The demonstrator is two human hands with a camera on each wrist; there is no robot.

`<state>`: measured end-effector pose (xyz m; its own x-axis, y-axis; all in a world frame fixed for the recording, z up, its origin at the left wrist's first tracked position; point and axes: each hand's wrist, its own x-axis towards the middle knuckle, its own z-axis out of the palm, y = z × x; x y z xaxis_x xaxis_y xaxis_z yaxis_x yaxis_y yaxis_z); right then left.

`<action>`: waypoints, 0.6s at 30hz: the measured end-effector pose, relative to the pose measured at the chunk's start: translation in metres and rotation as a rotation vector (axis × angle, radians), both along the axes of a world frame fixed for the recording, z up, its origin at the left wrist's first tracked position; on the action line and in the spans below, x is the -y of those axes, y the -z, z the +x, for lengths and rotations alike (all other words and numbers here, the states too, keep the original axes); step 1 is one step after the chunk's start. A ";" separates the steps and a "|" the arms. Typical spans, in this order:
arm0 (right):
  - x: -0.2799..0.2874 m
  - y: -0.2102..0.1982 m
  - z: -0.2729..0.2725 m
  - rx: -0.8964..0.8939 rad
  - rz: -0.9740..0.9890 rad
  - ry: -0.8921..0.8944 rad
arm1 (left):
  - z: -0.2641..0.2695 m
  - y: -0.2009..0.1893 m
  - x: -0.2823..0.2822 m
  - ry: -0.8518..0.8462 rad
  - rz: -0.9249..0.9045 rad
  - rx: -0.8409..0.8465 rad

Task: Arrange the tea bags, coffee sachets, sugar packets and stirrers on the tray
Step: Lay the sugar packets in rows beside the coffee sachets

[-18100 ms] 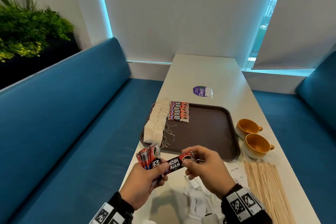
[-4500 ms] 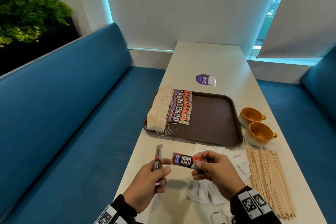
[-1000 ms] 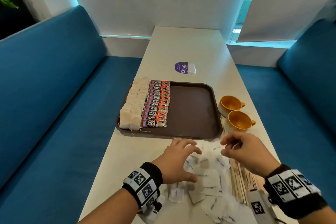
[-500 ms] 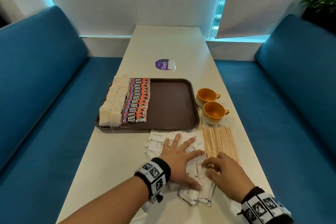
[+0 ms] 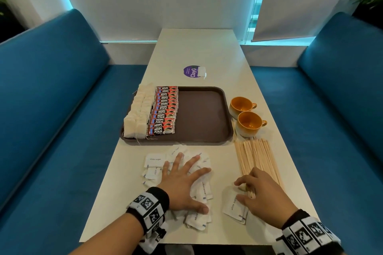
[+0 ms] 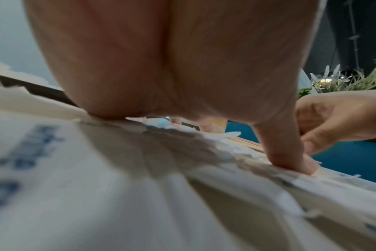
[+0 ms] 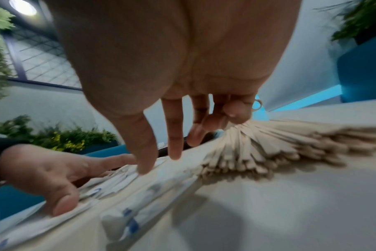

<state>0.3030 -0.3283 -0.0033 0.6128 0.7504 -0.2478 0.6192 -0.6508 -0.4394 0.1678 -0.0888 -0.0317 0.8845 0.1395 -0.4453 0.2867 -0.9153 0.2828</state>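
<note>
Tea bags [image 5: 136,114] lie in two rows along the left edge of the tray [image 5: 203,118]. Coffee sachets [image 5: 164,109] form one overlapping column just beside them, on the right. The right half of the tray is bare.

Sugar packets [image 5: 154,160] lie scattered on the desk [image 5: 199,47], near the tray's front rim. The left hand [image 5: 182,182] rests flat on this pile, fingers straight and spread, thumb pressing a packet.

A separate sugar packet [image 5: 233,205] lies to the right of the pile. The right hand [image 5: 259,190] rests on it with loosely bent fingers; whether they pinch it cannot be told.

Stirrers [image 5: 256,157] lie bundled on the desk beside the right hand, their near ends under its fingers.

Two cups [image 5: 248,123] stand on the desk, right of the tray, behind the stirrers.
</note>
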 end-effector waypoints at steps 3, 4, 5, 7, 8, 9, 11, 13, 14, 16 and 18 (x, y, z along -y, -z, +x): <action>-0.003 -0.004 -0.011 0.148 -0.163 -0.120 | -0.006 -0.001 -0.005 -0.019 -0.004 -0.009; -0.005 -0.005 -0.014 0.189 -0.201 -0.138 | -0.007 -0.001 -0.006 -0.023 -0.009 -0.012; -0.007 -0.006 -0.016 0.217 -0.224 -0.145 | -0.008 -0.001 -0.006 -0.028 -0.016 -0.011; -0.012 -0.009 -0.019 0.241 -0.244 -0.154 | -0.010 0.000 -0.007 -0.041 -0.026 0.002; -0.016 -0.010 -0.020 0.234 -0.245 -0.154 | -0.011 0.001 -0.007 -0.048 -0.028 0.009; -0.019 -0.011 -0.022 0.209 -0.239 -0.148 | -0.013 0.002 -0.007 -0.052 -0.027 0.016; -0.027 -0.011 -0.026 0.145 -0.215 -0.136 | -0.015 0.003 -0.009 -0.060 -0.029 0.026; -0.035 -0.007 -0.029 0.094 -0.181 -0.116 | -0.017 0.003 -0.011 -0.065 -0.033 0.030; -0.038 -0.006 -0.031 0.063 -0.150 -0.095 | -0.018 0.003 -0.012 -0.066 -0.033 0.030; -0.043 -0.004 -0.033 -0.035 -0.059 -0.011 | -0.018 0.003 -0.013 -0.066 -0.038 0.032; -0.048 -0.005 -0.034 -0.141 0.024 0.083 | -0.018 0.000 -0.012 -0.074 -0.053 0.037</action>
<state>0.2689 -0.2798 0.0015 0.6332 0.7053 -0.3187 0.4947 -0.6855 -0.5342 0.1502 -0.0769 -0.0318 0.8884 0.1821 -0.4215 0.3417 -0.8754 0.3420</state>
